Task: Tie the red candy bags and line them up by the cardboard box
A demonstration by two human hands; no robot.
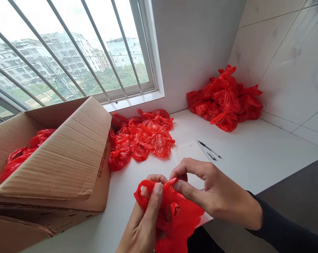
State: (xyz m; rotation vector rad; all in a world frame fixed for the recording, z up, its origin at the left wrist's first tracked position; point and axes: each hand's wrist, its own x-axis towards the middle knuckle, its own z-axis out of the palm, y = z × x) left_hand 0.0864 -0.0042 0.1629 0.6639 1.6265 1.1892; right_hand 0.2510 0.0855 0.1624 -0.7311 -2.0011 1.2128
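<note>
A red plastic bag [183, 225] hangs between my two hands at the table's front edge. My left hand [150, 214] is closed on its upper left part, thumb pressed over a looped handle. With thumb and forefinger, my right hand [206, 188] pinches the bag's other top corner. Something dark and patterned shows through a gap in the plastic; I cannot make out what it is. The bag's lower end runs out of the bottom of the view.
A cardboard box [69, 151] with red bags inside stands at left. Several tied red bags [145, 137] lie beside it, and another heap [224, 100] sits in the back right corner. A sheet of paper [190, 151], a pen [208, 148] and a pen cap [211, 156] lie on the white table [253, 154].
</note>
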